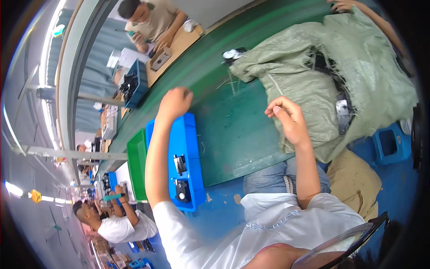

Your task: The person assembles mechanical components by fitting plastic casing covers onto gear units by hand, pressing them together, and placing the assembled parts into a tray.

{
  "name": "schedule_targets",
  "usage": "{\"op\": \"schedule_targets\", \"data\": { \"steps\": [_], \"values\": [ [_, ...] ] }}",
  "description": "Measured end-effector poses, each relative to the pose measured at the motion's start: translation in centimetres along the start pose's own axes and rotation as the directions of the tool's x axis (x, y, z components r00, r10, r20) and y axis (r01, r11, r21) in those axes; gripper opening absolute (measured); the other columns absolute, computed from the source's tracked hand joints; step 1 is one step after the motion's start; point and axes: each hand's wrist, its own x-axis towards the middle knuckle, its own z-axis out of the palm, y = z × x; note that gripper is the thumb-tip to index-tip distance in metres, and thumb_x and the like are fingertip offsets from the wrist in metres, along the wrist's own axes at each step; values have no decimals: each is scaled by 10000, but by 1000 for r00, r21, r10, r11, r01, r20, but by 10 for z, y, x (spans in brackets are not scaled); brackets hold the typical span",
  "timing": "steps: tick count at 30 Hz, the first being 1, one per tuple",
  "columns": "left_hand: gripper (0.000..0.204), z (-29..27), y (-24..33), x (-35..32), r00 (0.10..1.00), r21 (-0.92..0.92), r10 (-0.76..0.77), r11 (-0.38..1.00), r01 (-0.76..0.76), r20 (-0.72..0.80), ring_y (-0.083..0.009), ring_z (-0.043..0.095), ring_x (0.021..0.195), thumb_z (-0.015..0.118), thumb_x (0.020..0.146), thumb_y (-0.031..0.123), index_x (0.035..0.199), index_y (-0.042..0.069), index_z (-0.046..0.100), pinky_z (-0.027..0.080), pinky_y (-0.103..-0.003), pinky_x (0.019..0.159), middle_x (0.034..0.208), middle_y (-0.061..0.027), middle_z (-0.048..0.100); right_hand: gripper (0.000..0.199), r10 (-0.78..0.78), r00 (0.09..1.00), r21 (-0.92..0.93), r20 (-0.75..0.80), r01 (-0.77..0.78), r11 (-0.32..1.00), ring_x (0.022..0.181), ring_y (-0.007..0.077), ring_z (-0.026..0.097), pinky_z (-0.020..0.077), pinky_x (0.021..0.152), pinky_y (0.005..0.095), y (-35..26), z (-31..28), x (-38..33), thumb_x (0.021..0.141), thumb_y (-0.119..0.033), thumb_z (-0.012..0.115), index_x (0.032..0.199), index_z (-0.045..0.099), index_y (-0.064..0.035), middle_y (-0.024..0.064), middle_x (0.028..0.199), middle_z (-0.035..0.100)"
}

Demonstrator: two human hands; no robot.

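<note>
My left hand (175, 104) is raised at the far end of a blue bin (193, 148), its fingers curled in; whether anything is inside them is hidden. Two small black-and-silver parts, a cylindrical piece (179, 164) and a piece with a white round knob (182, 192), lie in that bin, beside my left forearm. Over the green tabletop, my right hand (292, 123) hovers with loosely bent fingers and nothing visible in it. Just right of it, a pale green woven sack (304, 98) lies with its frayed mouth gaping, showing black and silver parts (343, 110) inside.
A green bin (136, 157) adjoins the blue one on the left. Another black-and-white part (233, 54) lies by the sack's far corner. Across the green table (233, 130) a person works at a board; another person's hand (342, 5) is at the sack's far side. A blue stool (389, 144) stands right.
</note>
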Motion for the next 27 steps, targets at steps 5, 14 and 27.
{"op": "schedule_targets", "data": {
  "steps": [5, 14, 27],
  "values": [
    [319, 93, 8, 142, 976, 155, -160, 978, 137, 146, -398, 675, 978, 558, 838, 180, 1034, -22, 707, 549, -467, 813, 1046, -212, 711, 119, -7, 991, -312, -136, -36, 950, 787, 137, 579, 482, 736, 253, -36, -30, -16, 893, -53, 536, 940, 635, -6, 76, 851, 655],
    [281, 101, 40, 123, 982, 144, 75, 988, -50, -171, -392, 671, 800, 621, 869, 294, 884, 33, 723, 528, -468, 730, 915, -170, 717, 341, -484, 775, -914, -406, -349, 208, 894, 288, 642, 520, 793, 361, -50, -74, -37, 832, -71, 609, 1172, 591, -83, 83, 1202, 614],
    [159, -36, 162, -59, 612, -237, -139, 968, -81, -778, -239, 526, 512, 672, 838, 148, 857, 7, 743, 456, -325, 541, 654, -92, 654, 397, -543, 731, -908, -413, -375, 186, 837, 228, 618, 507, 765, 342, -59, -95, -33, 797, -39, 635, 1188, 597, -94, 45, 1188, 620]
  ]
}}
